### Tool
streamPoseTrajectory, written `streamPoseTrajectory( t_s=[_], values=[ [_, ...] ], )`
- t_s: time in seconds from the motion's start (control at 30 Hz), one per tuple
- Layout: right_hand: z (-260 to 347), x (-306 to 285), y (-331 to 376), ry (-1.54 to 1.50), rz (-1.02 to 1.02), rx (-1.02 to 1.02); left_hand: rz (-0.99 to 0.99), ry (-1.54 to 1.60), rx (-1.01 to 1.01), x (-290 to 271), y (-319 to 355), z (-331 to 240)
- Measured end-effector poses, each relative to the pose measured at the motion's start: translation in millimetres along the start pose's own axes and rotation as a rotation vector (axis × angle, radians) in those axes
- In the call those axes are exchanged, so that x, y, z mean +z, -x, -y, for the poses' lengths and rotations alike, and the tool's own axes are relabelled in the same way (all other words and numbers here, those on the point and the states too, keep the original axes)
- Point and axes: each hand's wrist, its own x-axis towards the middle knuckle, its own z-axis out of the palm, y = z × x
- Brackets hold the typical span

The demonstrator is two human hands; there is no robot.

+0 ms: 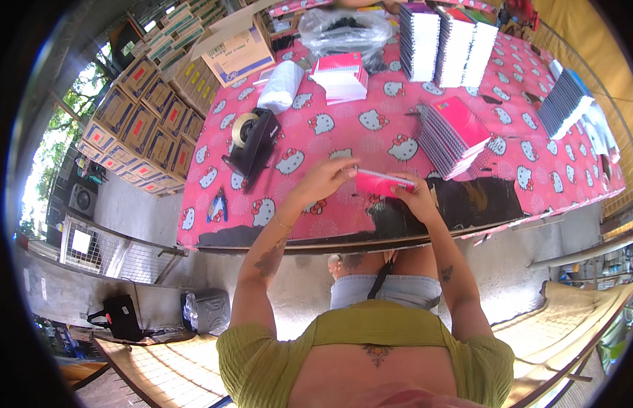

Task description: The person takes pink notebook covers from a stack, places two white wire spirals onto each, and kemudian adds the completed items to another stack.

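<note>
Over the table's near edge I hold a small pink spiral notebook. My right hand is closed on its right end, thumb across the cover. My left hand is at the notebook's left end, its fingertips drawn together in a pinch. Whether they grip the notebook or something small is too fine to see. To the right of my right hand stands a stack of pink spiral notebooks. Another pink notebook stack sits farther back, near the middle.
A black tape dispenser and blue-handled cutters lie left on the pink patterned tablecloth. Behind are a white roll, an open carton, a clear plastic bag and tall notebook stacks. Dark notebooks lie far right.
</note>
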Motion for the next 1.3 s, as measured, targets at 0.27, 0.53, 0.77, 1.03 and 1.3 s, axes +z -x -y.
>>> streamPoseTrajectory(
  t_s=[0.27, 0.53, 0.77, 1.03, 1.3],
  values=[
    [0.6, 3.7, 10.4, 0.029, -0.028, -0.042, 0.019, -0.271, 0.230, 5.2, -5.8, 4.2],
    [41.8, 18.8, 25.8, -0.098, -0.308, 0.131, -0.202, -0.781, 0.125, 75.4, 21.5, -39.3],
    [41.0, 22.4, 27.5, -0.119, -0.248, 0.073, -0.254, -0.811, 0.078, 61.4, -3.2, -56.4],
    [38.3, 29.5, 34.4, -0.201, -0.238, 0.120, -0.268, -0.745, 0.122, 57.5, -3.3, -57.9],
    [53.0, 34.5, 39.6, -0.236, -0.211, 0.181, -0.331, -0.737, 0.143, 57.5, -7.7, -63.2]
  ],
)
